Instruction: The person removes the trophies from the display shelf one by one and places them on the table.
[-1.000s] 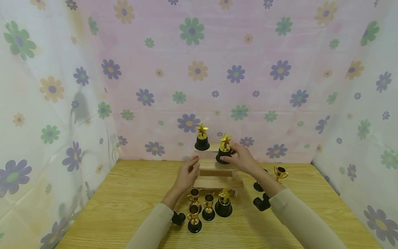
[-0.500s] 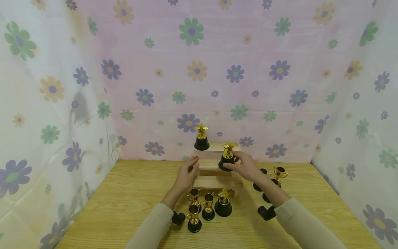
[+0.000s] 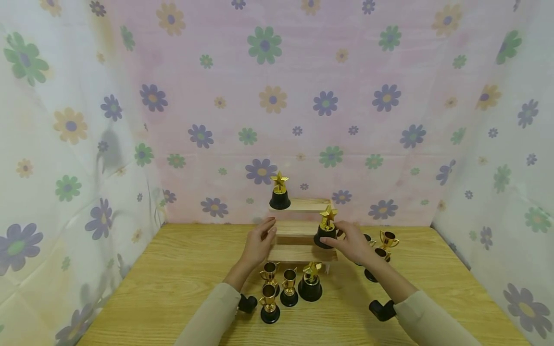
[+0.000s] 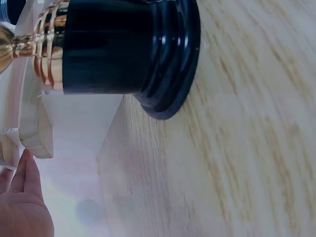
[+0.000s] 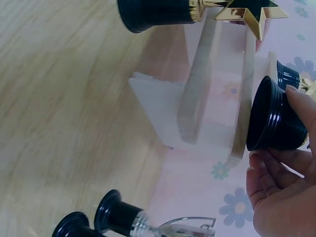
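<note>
My right hand pinches the black base of a gold star trophy between thumb and fingers. The trophy stands upright at the right end of the middle step of a three-step wooden stand; in the right wrist view its base is right at the board. My left hand lies at the stand's left side, and its fairly straight fingers reach a board's end in the left wrist view. Another star trophy sits on the top step, at the left.
In front of the stand, several gold cup trophies and one star trophy stand on the wooden table. More cup trophies are beyond the right forearm. A flowered cloth hangs behind and at both sides.
My right hand has brought the star trophy rightward and down, from over the stand's middle to the right end of the middle step. The left hand has stayed put.
</note>
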A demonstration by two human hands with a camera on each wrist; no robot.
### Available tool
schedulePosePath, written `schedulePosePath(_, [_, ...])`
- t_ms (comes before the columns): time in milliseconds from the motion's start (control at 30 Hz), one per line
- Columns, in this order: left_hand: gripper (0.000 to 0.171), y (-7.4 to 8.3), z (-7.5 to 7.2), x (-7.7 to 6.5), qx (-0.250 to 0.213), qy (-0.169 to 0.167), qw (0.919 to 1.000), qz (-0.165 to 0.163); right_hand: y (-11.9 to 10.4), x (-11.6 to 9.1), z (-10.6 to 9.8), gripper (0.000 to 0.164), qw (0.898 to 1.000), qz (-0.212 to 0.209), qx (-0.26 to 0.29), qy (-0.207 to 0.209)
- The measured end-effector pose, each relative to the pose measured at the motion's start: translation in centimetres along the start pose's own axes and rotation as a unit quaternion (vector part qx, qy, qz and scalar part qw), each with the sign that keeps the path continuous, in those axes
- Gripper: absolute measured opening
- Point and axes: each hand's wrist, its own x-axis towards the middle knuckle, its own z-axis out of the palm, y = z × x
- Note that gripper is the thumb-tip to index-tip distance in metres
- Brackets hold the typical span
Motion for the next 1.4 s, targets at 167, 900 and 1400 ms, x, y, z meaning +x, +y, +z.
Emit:
schedulePosePath(167, [0.04,-0.1,0.0,0.0,-0.001,0.0,1.0,-0.003,0.3,-0.7,-0.2,0.077,1.0,0.017,-0.003,0.001])
schedulePosePath(900, [0.04,-0.6,0.3,-0.2,-0.007,0.002,1.0,0.006,1.4,-4.3,0.1,0.052,1.0,-0.003,-0.008,0.009])
schedulePosePath(1400, [0.035,4.1,-0.5,-0.6,-0.013,0.007,0.9998,-0.015,2.3,-6.0,1.1,0.054,1.0,-0.002,-0.024,0.016])
